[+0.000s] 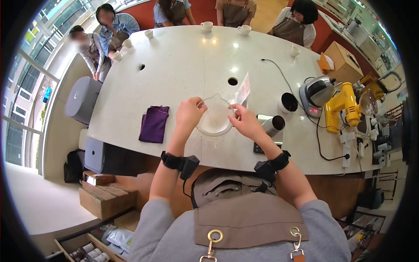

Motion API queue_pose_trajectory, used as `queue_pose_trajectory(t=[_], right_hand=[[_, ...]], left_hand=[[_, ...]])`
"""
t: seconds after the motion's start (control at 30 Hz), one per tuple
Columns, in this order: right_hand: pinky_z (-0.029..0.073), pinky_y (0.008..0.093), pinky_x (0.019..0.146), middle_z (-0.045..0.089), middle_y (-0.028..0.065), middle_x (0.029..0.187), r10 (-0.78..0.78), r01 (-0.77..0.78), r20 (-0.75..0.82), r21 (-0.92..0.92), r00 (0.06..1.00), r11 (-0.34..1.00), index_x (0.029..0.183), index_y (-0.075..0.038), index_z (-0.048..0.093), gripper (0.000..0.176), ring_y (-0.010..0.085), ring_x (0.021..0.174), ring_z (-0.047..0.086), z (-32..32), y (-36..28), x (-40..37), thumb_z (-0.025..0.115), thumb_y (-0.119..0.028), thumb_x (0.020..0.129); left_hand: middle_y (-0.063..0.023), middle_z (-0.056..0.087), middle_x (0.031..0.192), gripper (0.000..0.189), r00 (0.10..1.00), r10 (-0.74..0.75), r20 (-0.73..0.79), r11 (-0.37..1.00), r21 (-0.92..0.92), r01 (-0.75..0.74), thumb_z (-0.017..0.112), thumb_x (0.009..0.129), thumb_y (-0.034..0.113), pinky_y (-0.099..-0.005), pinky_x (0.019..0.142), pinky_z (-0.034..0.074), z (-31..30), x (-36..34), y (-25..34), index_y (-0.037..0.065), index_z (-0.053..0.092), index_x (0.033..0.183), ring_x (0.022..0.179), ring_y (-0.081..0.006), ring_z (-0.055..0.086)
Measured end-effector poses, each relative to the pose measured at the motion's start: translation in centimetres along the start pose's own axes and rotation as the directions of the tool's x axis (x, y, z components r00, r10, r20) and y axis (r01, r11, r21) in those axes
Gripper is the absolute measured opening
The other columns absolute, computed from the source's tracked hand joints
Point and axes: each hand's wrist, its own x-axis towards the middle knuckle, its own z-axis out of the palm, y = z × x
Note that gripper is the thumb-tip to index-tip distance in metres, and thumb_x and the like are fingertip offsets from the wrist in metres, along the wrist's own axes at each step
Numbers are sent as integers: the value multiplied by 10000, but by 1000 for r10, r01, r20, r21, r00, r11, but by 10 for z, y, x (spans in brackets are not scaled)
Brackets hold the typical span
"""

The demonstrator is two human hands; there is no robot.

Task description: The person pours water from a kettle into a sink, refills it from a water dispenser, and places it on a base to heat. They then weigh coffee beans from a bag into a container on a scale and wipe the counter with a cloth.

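A clear glass vessel with a pointed spout [214, 120] stands on the pale table directly in front of me. It looks like a jug or coffee server; its pale, cloudy inside is hard to make out. My left hand [190, 114] closes its fingertips on the left side of the rim. Across from it, my right hand [246, 123] pinches the right side of the rim. Left of the vessel lies a folded purple cloth [154, 124]. Near my right wrist, a dark metal cup [274, 125] sits with a flat black device, partly hidden by my forearm.
A white packet [243, 89] stands behind my right hand. Farther right are a dark-mouthed canister [288, 102], a kettle [321, 91] on a lit base and a yellow grinder [342, 107] with trailing cords. Several people sit along the far edge, near white cups [206, 26]. The table has round holes [232, 81].
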Motion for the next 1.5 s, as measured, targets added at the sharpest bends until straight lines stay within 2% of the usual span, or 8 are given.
queue_pose_trajectory(t=[0.5, 0.8, 1.0, 1.07, 1.2, 1.27, 1.33, 1.5], right_hand=[[503, 391, 645, 622, 182, 669, 79, -72, 84, -81, 993, 994, 1109, 10, 544, 424, 328, 670, 639, 5, -5, 8, 592, -124, 710], [487, 369, 604, 609, 160, 646, 104, -100, 105, -48, 989, 994, 1127, 11, 521, 439, 275, 616, 625, 7, 0, 9, 624, -166, 739], [434, 330, 508, 562, 86, 593, 232, -244, 135, 78, 963, 967, 1171, -7, 519, 448, 159, 526, 545, -13, -9, -3, 567, -359, 897], [433, 326, 506, 561, 76, 596, 231, -249, 154, 115, 961, 962, 1162, -11, 528, 417, 152, 518, 537, -25, -2, -14, 533, -351, 920], [450, 298, 534, 577, 39, 630, 164, -190, 230, 95, 959, 977, 1083, -29, 583, 323, 125, 538, 528, -47, 24, -45, 472, -303, 954], [464, 285, 571, 590, 31, 649, 88, -105, 317, 36, 944, 994, 1058, -33, 601, 302, 118, 576, 542, -55, 43, -63, 463, -281, 955], [473, 282, 606, 604, 40, 673, 140, -162, 408, 20, 902, 987, 1056, -30, 604, 292, 120, 621, 563, -60, 60, -79, 462, -262, 950], [482, 289, 636, 633, 72, 732, 227, -276, 470, 38, 853, 960, 1052, -19, 606, 288, 140, 678, 594, -54, 108, -103, 473, -247, 936]], left_hand=[[-127, 637, 668, 203, 999, 33, -29, 999, -6, -33, 739, 713, 159, -303, 589, 473, 3, 2, 0, -19, 668, 779, 596, -198, 600], [-140, 622, 647, 214, 993, 79, -92, 996, -29, -82, 743, 712, 165, -303, 586, 473, 7, 0, -3, -26, 665, 771, 581, -196, 590], [-93, 663, 800, 320, 989, -22, -148, 985, -175, -5, 694, 816, 237, -272, 603, 481, 4, -10, -6, -15, 652, 1009, 674, -151, 605], [-128, 665, 884, 363, 946, -22, -325, 901, -416, -122, 591, 901, 270, -313, 628, 480, 12, -15, -29, -19, 604, 1120, 732, -189, 625], [-63, 587, 755, 313, 942, -272, -198, 809, -577, 112, 460, 961, 285, -286, 566, 424, 28, -57, -62, -1, 583, 990, 642, -132, 527], [-4, 550, 748, 260, 930, -368, 17, 703, -650, 290, 460, 952, 327, -228, 500, 383, 54, -79, -89, 88, 555, 982, 596, -88, 514], [-54, 593, 751, 224, 909, -391, 146, 678, -622, 392, 487, 934, 222, -262, 516, 428, 79, -102, -105, 27, 586, 986, 606, -125, 556], [-21, 578, 823, 323, 946, -146, 288, 732, -612, 300, 681, 809, 151, -238, 552, 432, 98, -133, -71, 5, 588, 1082, 626, -94, 543]])
